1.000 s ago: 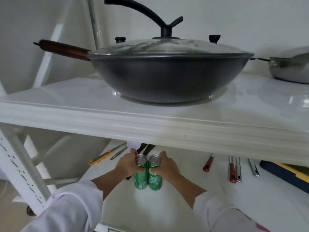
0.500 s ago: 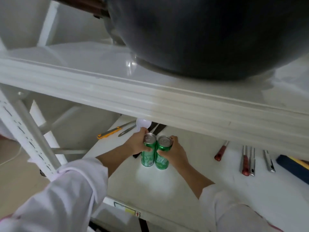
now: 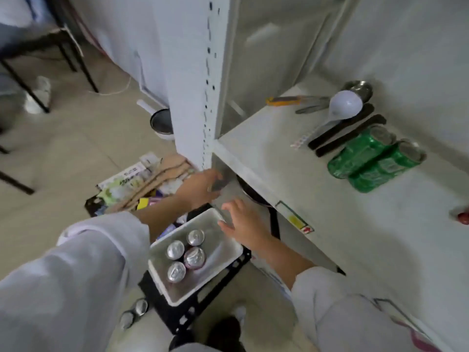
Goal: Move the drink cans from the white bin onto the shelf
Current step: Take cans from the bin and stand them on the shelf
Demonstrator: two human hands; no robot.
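Observation:
The white bin (image 3: 162,283) sits on a black crate low in the head view, with several silver-topped drink cans (image 3: 186,252) standing in it. Two green cans (image 3: 375,158) stand side by side on the white shelf (image 3: 279,179), to the right, next to the black utensils. My left hand (image 3: 200,185) hangs beyond the bin's far corner, near the shelf post, fingers loosely curved and holding nothing I can see. My right hand (image 3: 243,222) hovers over the bin's far right edge with its fingers spread and empty.
The shelf's upright post (image 3: 198,85) rises just behind my left hand. A white ladle (image 3: 342,105), black utensils (image 3: 350,130) and a yellow-handled tool (image 3: 281,100) lie on the shelf. Two more cans (image 3: 134,311), a small pot (image 3: 161,121) and a pile of packets (image 3: 142,184) are on the floor.
Both hands have let go of the two green cans, which stay on the shelf. My view has swung down and left to the bin, and both hands have dropped towards it.

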